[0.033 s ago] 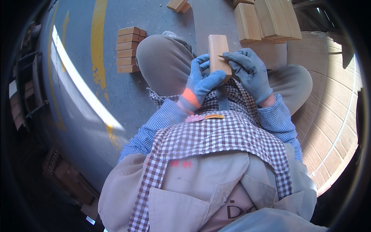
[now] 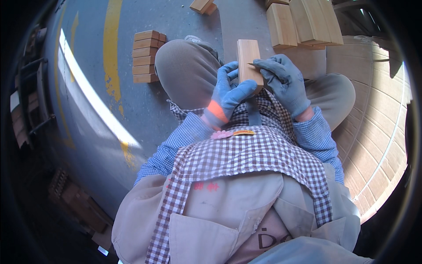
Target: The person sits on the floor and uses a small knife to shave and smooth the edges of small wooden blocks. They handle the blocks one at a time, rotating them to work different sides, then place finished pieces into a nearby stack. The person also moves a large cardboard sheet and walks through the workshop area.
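Note:
My left hand (image 2: 231,90), in a blue glove with an orange cuff, is closed around the lower left side of a pale wooden block (image 2: 249,53). The block stands lengthwise in front of my lap, its broad face turned up. My right hand (image 2: 285,79), in a grey-blue glove, pinches a small thin pointed piece (image 2: 254,65). Its tip lies against or just over the block's face; its kind is too small to tell. The right fingers hide the rest of that piece and part of the block's right edge.
A stack of wooden blocks (image 2: 145,57) stands on the grey floor beyond my left knee. Larger wooden pieces (image 2: 303,24) lie at the far right, on a grey-brown board (image 2: 241,22). More blocks (image 2: 202,5) sit at the far edge. Flattened cardboard (image 2: 373,114) is at my right.

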`<state>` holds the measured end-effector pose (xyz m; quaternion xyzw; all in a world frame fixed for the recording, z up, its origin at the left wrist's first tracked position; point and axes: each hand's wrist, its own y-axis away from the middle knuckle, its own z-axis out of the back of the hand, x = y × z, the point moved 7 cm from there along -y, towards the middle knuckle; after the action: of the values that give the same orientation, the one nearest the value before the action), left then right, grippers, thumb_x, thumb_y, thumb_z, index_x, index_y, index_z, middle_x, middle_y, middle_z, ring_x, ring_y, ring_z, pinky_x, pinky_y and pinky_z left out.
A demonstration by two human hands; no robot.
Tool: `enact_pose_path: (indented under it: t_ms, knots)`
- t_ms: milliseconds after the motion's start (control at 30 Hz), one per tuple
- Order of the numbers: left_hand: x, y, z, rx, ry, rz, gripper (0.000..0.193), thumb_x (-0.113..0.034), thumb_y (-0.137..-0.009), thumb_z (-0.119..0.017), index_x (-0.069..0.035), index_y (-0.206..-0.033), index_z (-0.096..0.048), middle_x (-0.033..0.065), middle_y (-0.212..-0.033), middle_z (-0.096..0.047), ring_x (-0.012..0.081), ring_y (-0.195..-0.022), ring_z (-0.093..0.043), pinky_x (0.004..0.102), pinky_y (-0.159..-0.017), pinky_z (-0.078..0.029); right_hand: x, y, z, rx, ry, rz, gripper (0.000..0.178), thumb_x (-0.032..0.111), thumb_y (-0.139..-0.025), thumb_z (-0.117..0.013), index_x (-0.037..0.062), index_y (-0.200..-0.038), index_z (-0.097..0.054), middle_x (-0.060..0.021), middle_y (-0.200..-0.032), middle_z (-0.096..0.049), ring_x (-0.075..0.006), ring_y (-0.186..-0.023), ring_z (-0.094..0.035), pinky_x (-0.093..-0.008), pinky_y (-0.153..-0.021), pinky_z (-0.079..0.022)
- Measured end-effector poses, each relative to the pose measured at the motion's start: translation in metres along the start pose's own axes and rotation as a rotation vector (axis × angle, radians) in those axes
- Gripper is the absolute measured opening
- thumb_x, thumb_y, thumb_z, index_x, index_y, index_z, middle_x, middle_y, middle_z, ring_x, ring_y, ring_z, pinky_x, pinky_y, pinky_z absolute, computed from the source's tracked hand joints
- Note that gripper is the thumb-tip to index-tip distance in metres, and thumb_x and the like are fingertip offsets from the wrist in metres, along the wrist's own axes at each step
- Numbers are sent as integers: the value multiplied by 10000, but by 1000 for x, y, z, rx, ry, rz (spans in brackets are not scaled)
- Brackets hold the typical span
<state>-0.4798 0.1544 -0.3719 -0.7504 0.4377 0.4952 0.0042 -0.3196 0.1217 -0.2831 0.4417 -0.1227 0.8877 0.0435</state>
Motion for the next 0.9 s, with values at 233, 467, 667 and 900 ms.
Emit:
enact_pose_path:
  t_ms: [233,467,667,900]
  knots:
    - [2,-1,0,-7,6,15,826,-233,-879,-762,-83,-1479,-214,199,-1389,-469,305,-1251,-547,479,-1005,-533,0,-4,-1,34,29,38,295,90,-874,-711,169,-1155,-750,-47,-945,-627,-196,-813,-646,-295,-722,-551]
    - [2,-1,0,-20,1,33,872,-280,-853,-794,-88,-1480,-219,199,-1383,-473,309,-1252,-547,479,-1000,-535,1,-7,-5,108,89,27,327,67,-867,-723,147,-1183,-741,-63,-991,-628,-217,-900,-644,-315,-784,-550]
    - [0,1,0,-28,-12,29,873,-286,-850,-800,-84,-1480,-231,200,-1374,-483,307,-1236,-561,466,-994,-540,4,-9,-7,112,188,96,374,93,-836,-723,252,-1174,-741,-14,-981,-600,-206,-847,-649,-316,-752,-570]
    - [0,1,1,-30,-18,18,838,-255,-863,-789,-80,-1478,-248,201,-1358,-503,302,-1213,-580,438,-991,-544,9,-8,-7,152,192,150,322,111,-837,-724,242,-1130,-748,-20,-954,-588,-211,-852,-643,-323,-731,-559]
